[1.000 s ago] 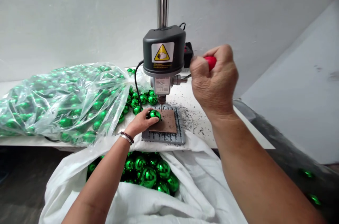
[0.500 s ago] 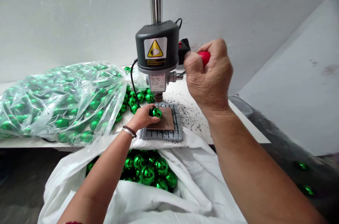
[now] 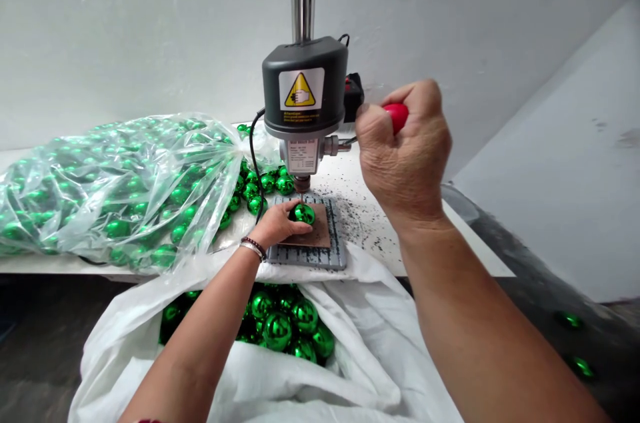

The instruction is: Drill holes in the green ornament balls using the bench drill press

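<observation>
Left hand (image 3: 283, 223) pinching shiny green ball (image 3: 303, 214) beneath black-and-grey drill press (image 3: 305, 89), right hand's (image 3: 405, 143) grip closed round red knob (image 3: 398, 117)

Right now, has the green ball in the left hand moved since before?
Yes. The green ball has moved right over the brown board, closer in line with the drill bit.

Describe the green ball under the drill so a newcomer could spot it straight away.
Find the dark drill press against the pale wall. Follow it down to the thin bit, above a brown board: the shiny green ball is there. Unlike the other green balls, it is held in the left hand.
</observation>
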Tool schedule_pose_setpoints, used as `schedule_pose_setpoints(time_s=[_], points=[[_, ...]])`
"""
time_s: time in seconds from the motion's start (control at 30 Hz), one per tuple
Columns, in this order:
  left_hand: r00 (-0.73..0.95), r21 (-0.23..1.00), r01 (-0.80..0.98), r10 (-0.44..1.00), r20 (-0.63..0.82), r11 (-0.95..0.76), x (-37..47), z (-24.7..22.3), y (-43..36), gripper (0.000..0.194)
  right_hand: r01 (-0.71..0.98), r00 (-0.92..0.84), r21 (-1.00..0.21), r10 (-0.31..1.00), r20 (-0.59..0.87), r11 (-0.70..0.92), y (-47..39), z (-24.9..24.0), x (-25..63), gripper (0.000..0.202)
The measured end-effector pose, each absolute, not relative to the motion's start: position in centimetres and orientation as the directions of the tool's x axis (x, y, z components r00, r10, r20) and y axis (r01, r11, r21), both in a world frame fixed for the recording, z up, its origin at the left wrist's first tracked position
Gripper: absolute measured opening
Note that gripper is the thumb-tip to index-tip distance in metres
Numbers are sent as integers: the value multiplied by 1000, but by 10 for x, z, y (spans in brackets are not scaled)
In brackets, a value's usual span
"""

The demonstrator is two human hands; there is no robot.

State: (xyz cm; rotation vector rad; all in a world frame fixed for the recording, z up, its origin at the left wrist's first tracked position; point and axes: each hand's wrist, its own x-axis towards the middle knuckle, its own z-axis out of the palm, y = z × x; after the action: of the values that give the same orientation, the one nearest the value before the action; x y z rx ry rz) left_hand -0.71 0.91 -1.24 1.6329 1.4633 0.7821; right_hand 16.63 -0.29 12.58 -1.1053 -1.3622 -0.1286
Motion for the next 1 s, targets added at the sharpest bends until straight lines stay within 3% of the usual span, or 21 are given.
schedule_pose_setpoints(time_s=[0.23,0.4,0.67,1.0], points=[[154,879,477,985,-82,-1,-7,-14,8,64,650,290,-565,521,803,508,-12,119,166,18],[187,871,486,982,-23,-72,-8,-21,11,59,616,314,-580,509,802,533,-17,116,164,16],[117,838,540,993,11,-72,-10,-27,12,67,655,334,-573,491,805,492,-21,105,162,14],[160,804,581,986,38,-125,-9,-26,10,62,690,332,-484,358,873,539,-22,85,160,12]])
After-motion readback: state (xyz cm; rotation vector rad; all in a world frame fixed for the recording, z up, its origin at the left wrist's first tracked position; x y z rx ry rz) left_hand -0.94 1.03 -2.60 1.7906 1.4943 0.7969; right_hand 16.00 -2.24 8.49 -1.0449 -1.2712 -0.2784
